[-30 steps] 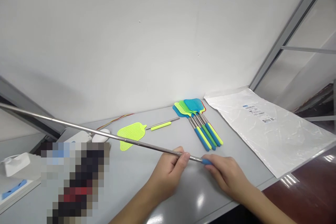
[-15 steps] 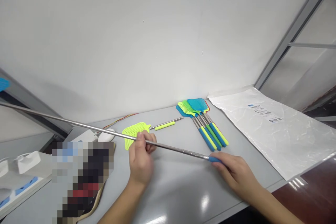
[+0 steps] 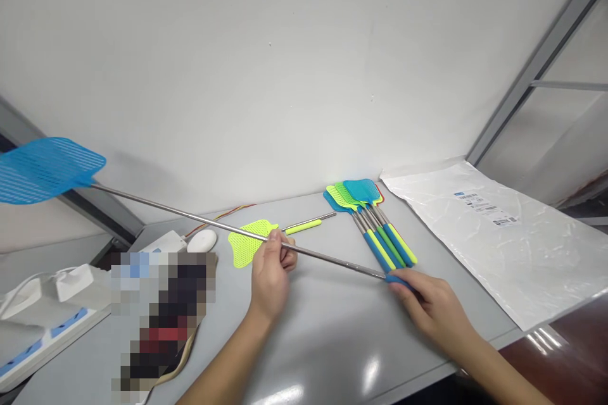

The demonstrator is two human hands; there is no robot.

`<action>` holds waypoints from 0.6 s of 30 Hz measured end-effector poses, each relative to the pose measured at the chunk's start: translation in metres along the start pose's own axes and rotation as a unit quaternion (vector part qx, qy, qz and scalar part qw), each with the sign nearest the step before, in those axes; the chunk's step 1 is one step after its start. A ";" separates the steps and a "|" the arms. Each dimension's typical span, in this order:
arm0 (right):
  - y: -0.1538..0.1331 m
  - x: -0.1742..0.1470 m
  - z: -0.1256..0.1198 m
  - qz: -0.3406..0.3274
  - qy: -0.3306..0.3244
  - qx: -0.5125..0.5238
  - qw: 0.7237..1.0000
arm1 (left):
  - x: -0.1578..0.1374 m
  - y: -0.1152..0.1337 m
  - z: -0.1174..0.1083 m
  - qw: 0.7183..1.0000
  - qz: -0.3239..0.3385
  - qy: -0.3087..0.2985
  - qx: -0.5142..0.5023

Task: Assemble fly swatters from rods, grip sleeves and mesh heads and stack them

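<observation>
A blue fly swatter with a long metal telescopic rod stretches across the view, its mesh head (image 3: 52, 168) raised at the far left. My left hand (image 3: 273, 275) is closed around the middle of the rod, thumb on top. My right hand (image 3: 430, 304) is wrapped around the blue handle, most of which it hides. Below the rod, a yellow-green fly swatter (image 3: 247, 247) lies on the grey table (image 3: 323, 323), its rod and handle apart or side by side; I cannot tell which. Further right rests a pile of fly swatters (image 3: 375, 221) in blue, green and yellow.
A white plastic mailer bag (image 3: 494, 240) with a label lies on the right, reaching the table edge. At the left are a power strip (image 3: 57, 335) with plugs, a round white device (image 3: 202, 241), thin wires and a blurred-out object (image 3: 166, 323). A wall stands behind.
The blue head has come further into view from the left, and the rod now reaches less far left. My left hand has shifted slightly right and up. The view has turned a little.
</observation>
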State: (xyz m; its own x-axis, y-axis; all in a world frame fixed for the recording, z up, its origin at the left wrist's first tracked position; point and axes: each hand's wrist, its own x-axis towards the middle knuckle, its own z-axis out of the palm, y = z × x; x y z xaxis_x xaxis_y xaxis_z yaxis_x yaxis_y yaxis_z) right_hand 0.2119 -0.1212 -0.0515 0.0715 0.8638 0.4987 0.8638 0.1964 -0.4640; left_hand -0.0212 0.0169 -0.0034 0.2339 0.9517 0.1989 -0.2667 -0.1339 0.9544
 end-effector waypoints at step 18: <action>-0.003 -0.006 0.008 -0.027 0.011 -0.076 0.997 | -0.017 -0.017 0.014 0.990 -0.057 -0.104 0.075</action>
State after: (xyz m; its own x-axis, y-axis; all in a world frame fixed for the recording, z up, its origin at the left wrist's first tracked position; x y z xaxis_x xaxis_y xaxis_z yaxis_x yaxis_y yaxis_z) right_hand 0.2050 -0.1234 -0.0586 0.0321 0.8436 0.5361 0.9319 0.1687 -0.3212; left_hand -0.0077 -0.0004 -0.0197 0.4463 0.8875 0.1147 -0.0898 -0.0831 0.9925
